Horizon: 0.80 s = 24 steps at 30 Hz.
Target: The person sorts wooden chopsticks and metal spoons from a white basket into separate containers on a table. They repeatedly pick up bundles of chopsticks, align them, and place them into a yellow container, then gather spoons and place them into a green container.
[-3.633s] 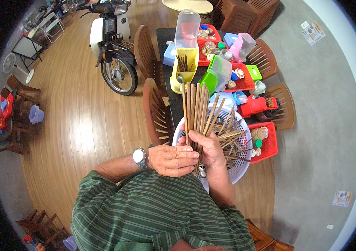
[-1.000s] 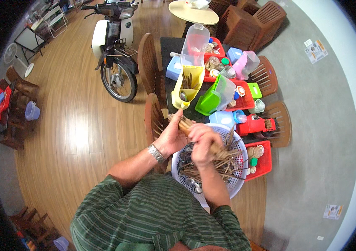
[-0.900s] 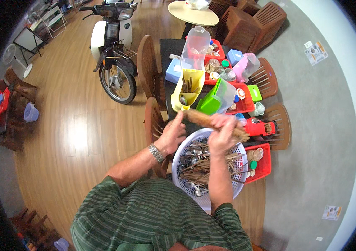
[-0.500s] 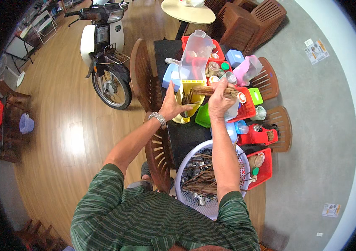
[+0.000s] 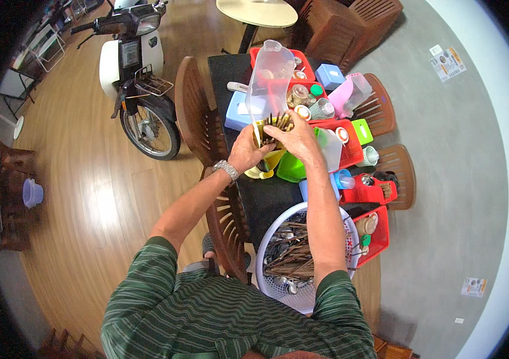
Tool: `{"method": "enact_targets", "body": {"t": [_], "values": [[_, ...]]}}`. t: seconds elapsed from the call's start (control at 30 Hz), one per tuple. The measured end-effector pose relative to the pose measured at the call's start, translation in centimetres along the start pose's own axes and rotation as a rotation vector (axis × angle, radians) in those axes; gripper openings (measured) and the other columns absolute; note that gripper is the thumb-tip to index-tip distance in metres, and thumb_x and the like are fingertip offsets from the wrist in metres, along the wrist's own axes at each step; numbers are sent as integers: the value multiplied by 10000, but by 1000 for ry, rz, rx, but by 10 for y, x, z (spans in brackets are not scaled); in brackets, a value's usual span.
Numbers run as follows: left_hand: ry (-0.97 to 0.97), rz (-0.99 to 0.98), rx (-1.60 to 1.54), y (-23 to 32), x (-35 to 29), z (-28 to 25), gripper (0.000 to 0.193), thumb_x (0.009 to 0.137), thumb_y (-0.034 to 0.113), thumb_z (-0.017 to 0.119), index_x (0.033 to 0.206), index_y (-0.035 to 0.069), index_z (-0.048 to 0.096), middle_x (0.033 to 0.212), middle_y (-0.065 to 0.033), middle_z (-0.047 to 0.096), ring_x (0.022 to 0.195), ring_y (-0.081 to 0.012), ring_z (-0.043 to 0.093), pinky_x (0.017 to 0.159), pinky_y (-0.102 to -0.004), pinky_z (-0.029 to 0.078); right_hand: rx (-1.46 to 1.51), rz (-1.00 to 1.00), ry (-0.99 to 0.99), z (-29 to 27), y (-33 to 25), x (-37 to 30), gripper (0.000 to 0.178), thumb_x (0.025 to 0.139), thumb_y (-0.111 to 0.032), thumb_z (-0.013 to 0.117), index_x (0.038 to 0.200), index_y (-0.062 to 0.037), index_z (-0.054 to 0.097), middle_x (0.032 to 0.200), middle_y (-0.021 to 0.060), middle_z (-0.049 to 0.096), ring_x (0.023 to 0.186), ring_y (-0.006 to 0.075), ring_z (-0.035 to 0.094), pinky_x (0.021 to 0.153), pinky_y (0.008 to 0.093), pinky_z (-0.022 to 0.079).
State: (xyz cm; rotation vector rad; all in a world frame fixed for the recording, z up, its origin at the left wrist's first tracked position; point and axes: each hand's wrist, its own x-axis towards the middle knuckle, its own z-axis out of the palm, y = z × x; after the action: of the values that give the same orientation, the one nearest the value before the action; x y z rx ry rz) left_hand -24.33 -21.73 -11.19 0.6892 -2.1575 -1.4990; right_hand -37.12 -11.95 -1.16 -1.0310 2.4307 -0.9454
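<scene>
"Looking at the right hand (image 5: 297, 136), what has it got?"

"A bundle of wooden chopsticks (image 5: 278, 122), gripped between thumb and fingers, with the ends poking up between them"

"And where is that bundle?"

"At the mouth of the yellow holder (image 5: 274, 160), under its raised clear lid (image 5: 271, 81); the hands hide the lower ends, so I can't tell how deep they sit"

"What about the left hand (image 5: 247, 151)?"

"It curves around the near left side of the holder, thumb towards the right hand. The fingers are partly hidden, so I can't say whether it grasps the holder, the sticks or neither. A metal watch (image 5: 226, 170) circles that wrist"

"What lies around them?"

"A light blue box (image 5: 238, 115) just left of the holder and a bright green holder (image 5: 291, 167) to its right, all on the black table (image 5: 257, 200)"

"Anything closer to the body?"

"A pale perforated basket (image 5: 296, 302) under the right forearm, holding a heap of loose chopsticks (image 5: 287, 258) jumbled with metal cutlery. Just right of it is a red tray (image 5: 381, 240) with jars, and a brown chair (image 5: 227, 242) stands at the left"
</scene>
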Motion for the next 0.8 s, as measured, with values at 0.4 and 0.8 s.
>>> {"method": "enact_targets", "body": {"t": [0.4, 0.8], "values": [[-13, 262, 106, 1, 7, -11, 1180, 785, 168, 897, 1633, 86, 80, 1553, -248, 386, 1391, -303, 488, 1108, -448, 473, 245, -120, -83, 1, 13, -14, 595, 904, -168, 756, 1408, 51, 528, 1195, 144, 707, 1065, 210, 681, 947, 350, 530], [-250, 116, -204, -1, 18, -22, 907, 839, 187, 863, 1560, 110, 319, 1288, -102, 668, 1155, -174, 646, 1024, -370, 527, 1, 145, -9, 46, 59, -44, 455, 825, -72, 732, 1243, 49, 602, 1090, 231, 727, 996, 353, 730, 866, 426, 574]]}}
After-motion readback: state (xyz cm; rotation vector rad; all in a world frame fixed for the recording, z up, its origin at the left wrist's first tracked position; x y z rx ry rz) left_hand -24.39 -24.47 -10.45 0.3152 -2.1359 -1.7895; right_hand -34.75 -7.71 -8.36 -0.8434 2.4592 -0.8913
